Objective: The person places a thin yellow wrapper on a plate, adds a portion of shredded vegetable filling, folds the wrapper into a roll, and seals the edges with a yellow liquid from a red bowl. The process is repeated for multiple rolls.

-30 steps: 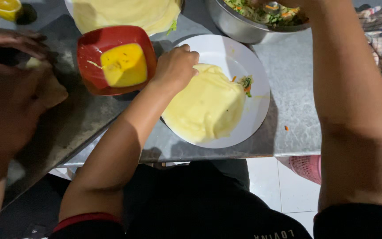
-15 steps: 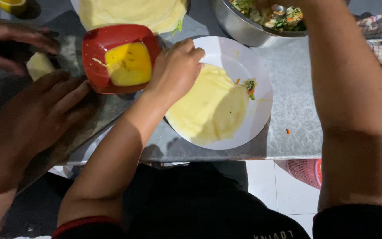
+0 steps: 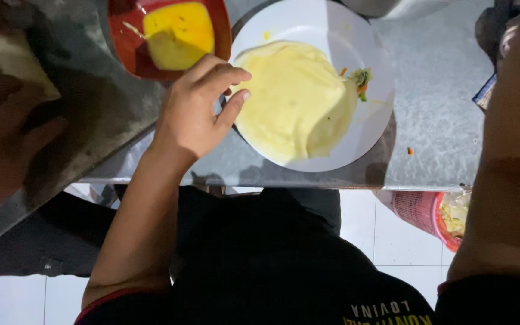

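Seen from the head camera, the person's left hand [image 3: 197, 111] rests half-curled and empty at the rim of a white plate [image 3: 374, 129], fingertips touching the edge of the pale yellow wrapper [image 3: 293, 99] spread flat on it, apparently to steady it. The right arm [image 3: 507, 162] reaches past the frame's top, its hand unseen. A co-worker's hand [image 3: 4, 129] rests on the steel table [image 3: 434, 108] beside a red bowl [image 3: 127, 51] of beaten egg.
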